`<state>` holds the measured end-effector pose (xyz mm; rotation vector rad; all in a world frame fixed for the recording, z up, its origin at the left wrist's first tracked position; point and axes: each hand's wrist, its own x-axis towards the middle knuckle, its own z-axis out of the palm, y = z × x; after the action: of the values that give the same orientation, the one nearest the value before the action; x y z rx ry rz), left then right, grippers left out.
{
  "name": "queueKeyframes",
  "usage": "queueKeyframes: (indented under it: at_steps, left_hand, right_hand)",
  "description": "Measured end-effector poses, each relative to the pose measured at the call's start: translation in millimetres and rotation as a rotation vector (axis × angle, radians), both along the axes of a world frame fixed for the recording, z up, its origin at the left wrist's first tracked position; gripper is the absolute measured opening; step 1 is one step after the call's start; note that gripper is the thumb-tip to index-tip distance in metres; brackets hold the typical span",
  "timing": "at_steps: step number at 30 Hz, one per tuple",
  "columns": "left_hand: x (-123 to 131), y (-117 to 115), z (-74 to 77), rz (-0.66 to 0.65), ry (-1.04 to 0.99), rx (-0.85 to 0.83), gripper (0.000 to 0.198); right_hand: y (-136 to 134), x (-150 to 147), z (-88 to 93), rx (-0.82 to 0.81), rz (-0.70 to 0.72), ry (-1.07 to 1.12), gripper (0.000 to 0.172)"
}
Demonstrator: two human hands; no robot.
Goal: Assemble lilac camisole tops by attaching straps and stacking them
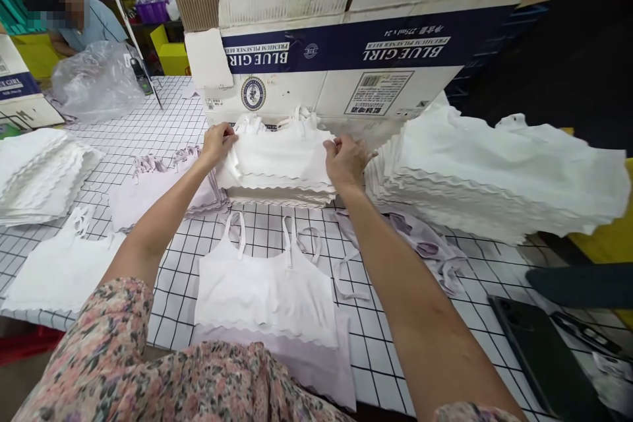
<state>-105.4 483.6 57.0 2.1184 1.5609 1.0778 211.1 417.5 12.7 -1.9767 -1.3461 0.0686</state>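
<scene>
A stack of white camisole tops [284, 155] stands against the cardboard box, scalloped hems facing me. My left hand [219, 144] pinches the upper left corner of the top piece. At its right side, my right hand [346, 159] has its fingers closed on the edge of the same camisole top. Close to my body another white camisole top [262, 290] lies flat, straps pointing away from me. Beneath it, a pale lilac garment [321, 369] sticks out. Left of the middle stack is a pile of lilac tops [143, 194], partly covered by my left forearm.
A tall pile of white pieces [494, 165] rises on the right, with lilac scraps [415, 237] below it. Behind stands the cardboard box [336, 39]. A phone [544, 349] lies front right. More white garments [39, 171] lie left. A person [89, 20] sits across the table.
</scene>
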Motion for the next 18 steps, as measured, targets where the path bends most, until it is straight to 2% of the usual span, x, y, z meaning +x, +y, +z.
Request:
queueKeyframes:
  at_steps: [4, 7, 10, 14, 18]
  left_hand:
    - [-5.5, 3.0, 12.7, -0.062, -0.101, -0.219, 0.019]
    - [-19.8, -4.8, 24.8, -0.173, -0.090, -0.390, 0.023]
    - [-33.0, -16.0, 37.4, -0.198, -0.021, -0.386, 0.024]
    - [-39.5, -33.1, 45.9, -0.078, 0.028, -0.428, 0.028]
    - [-33.6, -46.5, 36.9, 0.131, -0.164, -0.459, 0.044]
  right_hand:
    - [9.1, 7.0, 1.6, -0.023, -0.012, 0.024, 0.019]
    - [7.7, 11.9, -0.5, -0.033, -0.003, 0.037, 0.019]
    - [3.1, 12.6, -2.1, -0.024, 0.007, 0.024, 0.022]
    - [-0.9, 8.8, -1.0, -0.015, -0.004, 0.009, 0.021]
    - [-0.4, 5.0, 1.0, -0.010, 0.005, 0.013, 0.024]
